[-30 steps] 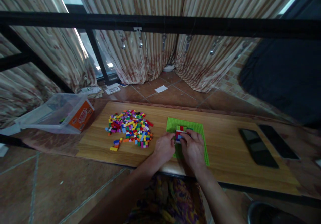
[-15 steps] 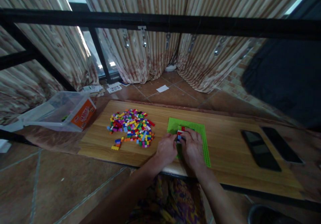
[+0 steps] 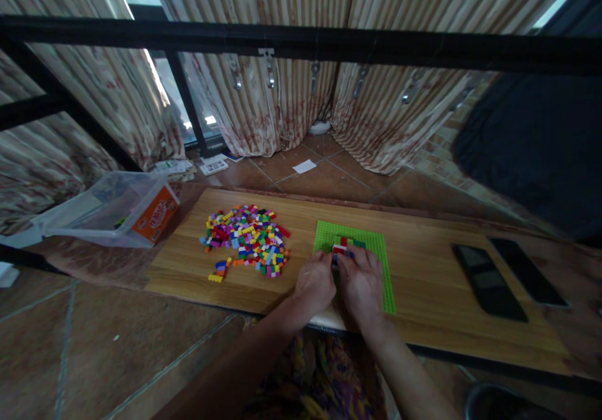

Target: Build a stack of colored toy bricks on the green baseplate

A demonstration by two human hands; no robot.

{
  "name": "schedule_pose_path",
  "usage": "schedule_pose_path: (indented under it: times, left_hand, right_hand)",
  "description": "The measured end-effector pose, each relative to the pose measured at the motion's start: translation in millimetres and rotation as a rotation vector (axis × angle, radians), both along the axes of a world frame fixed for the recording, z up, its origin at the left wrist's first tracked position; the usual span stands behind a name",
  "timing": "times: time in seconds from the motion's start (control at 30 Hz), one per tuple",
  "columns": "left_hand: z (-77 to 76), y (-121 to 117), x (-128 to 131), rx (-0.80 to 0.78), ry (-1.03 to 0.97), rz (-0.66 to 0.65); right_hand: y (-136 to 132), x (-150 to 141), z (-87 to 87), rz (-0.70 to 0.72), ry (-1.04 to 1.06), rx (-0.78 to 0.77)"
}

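Observation:
A green studded baseplate (image 3: pixel 324 231) lies on the wooden board, partly covered by my hands. On it, a small build of toy bricks (image 3: pixel 339 249) in red, white, blue and green shows just beyond my fingertips. My left hand (image 3: pixel 316 282) is closed at the build's left side, its fingertips against the bricks. My right hand (image 3: pixel 362 282) grips the build from the right, thumb and fingers bent around it. The lower part of the build is hidden by both hands. To the left spreads a pile of loose coloured bricks (image 3: pixel 249 235).
A few joined bricks (image 3: pixel 221 268) lie in front of the pile. Two dark phones (image 3: pixel 489 282) rest at the right on the wooden board (image 3: pixel 423 269). A clear plastic bin (image 3: pixel 113 207) with an orange label stands at the left. A black rail (image 3: pixel 301 44) crosses behind.
My right hand has turned slightly and its fingers have drawn back, so more of the build's green and red bricks shows. My left hand has shifted a little right.

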State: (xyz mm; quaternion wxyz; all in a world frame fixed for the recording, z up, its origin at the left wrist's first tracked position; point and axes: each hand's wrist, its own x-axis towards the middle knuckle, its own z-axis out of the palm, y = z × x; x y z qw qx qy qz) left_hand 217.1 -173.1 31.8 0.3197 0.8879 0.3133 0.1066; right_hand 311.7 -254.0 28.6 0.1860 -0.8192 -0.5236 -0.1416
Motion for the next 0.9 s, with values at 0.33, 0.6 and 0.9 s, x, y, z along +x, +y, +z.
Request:
schedule_pose_path:
  times: [0.33, 0.6, 0.9]
  left_hand:
    - [-6.0, -2.2, -0.7, 0.061, 0.016, -0.013]
    - [0.8, -2.5, -10.4, 0.055, 0.013, -0.002]
    - [5.4, 3.5, -83.3, 0.012, -0.167, 0.169]
  right_hand:
    - [-2.6, -14.6, -7.3, 0.082, -0.137, -0.115]
    - [-6.1, -4.6, -9.3, 0.049, -0.111, -0.041]
    - [-43.1, -20.9, -13.0, -0.004, 0.153, 0.339]
